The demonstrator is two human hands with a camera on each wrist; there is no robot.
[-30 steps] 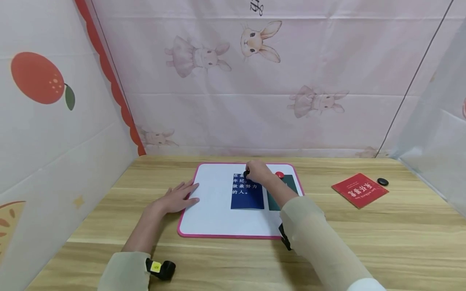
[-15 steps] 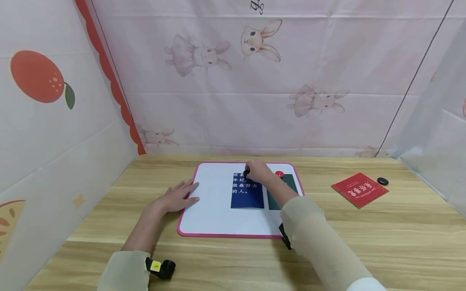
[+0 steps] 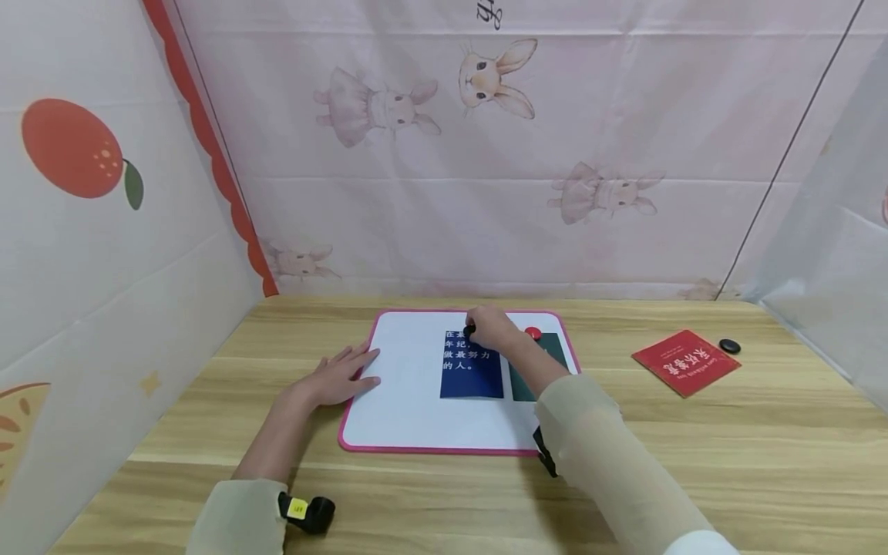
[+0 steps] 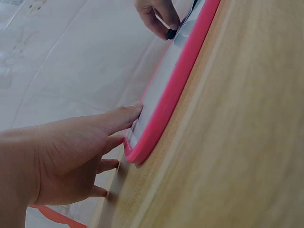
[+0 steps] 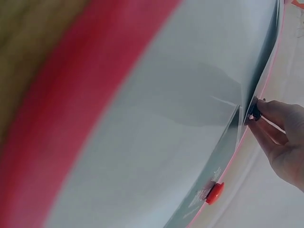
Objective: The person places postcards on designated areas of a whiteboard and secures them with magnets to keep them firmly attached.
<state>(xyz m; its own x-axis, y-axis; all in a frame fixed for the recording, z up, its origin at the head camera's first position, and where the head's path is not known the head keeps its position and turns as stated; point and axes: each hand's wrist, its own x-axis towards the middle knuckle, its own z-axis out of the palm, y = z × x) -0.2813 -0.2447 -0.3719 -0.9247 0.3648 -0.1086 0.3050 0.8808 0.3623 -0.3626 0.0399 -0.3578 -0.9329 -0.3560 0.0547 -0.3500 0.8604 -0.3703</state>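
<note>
A pink-edged whiteboard (image 3: pixel 402 424) lies flat on the table. My left hand (image 3: pixel 334 379) rests on its left edge, fingers spread; in the left wrist view the thumb lies over the pink rim (image 4: pixel 164 111). Near the board's top my right hand (image 3: pixel 491 327) pinches a round black magnet (image 3: pixel 469 330) at the upper part of a dark blue card (image 3: pixel 472 381) with white characters. The right wrist view shows thumb and fingers around the black magnet (image 5: pixel 255 110). To its right, a red magnet (image 3: pixel 533 333) sits on top of a green card (image 3: pixel 522 385), partly hidden by the right arm.
Right of the board, a red card (image 3: pixel 685 363) lies on the wooden table (image 3: pixel 416 501), with another black magnet (image 3: pixel 729 346) beside its far corner. Behind the table hangs a pink curtain (image 3: pixel 444 231) with printed rabbits; a white sheet (image 3: pixel 139 254) closes off the left side.
</note>
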